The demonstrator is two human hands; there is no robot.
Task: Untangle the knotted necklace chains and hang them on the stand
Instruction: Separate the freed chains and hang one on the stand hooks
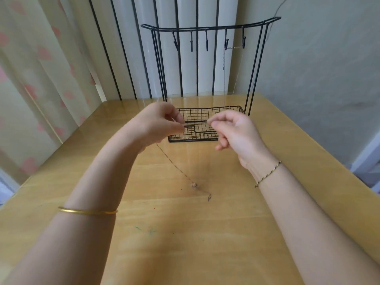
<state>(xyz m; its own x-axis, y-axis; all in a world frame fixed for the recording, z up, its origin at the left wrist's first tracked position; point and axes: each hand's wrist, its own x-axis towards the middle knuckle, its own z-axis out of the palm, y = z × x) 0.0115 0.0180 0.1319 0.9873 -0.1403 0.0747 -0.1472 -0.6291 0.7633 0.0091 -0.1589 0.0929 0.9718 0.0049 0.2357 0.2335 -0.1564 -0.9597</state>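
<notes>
Your left hand (162, 122) is raised above the pale wooden table (185, 233), its thumb and curled fingers pinching the upper end of a thin gold necklace chain (174, 163). From there the chain slopes down to the tabletop, where a small lump (194, 185), either a knot or a pendant, I cannot tell which, lies just beside the clasp (209, 198). Your right hand (236, 130) hovers near the left with its fingers curled and thumb against forefinger. Whether a strand is caught between those tips cannot be made out. Behind both hands stands the black wire jewellery stand (205, 27), and a fine silver chain (224, 58) is draped on its two right-hand hooks, so judge this as the second chain, mid-untangling. To do it well, pinch lightly and do not pull the chain taut, since tension will probably tighten any knot. Lower the lump fully onto the table, spread the loops with your fingertips and tease them apart, feeding the clasp end back through. Once it runs straight, lift it by both ends to one of the free hooks (206, 43) on the left, well apart from the silver one, so the two are unlikely to snag.
</notes>
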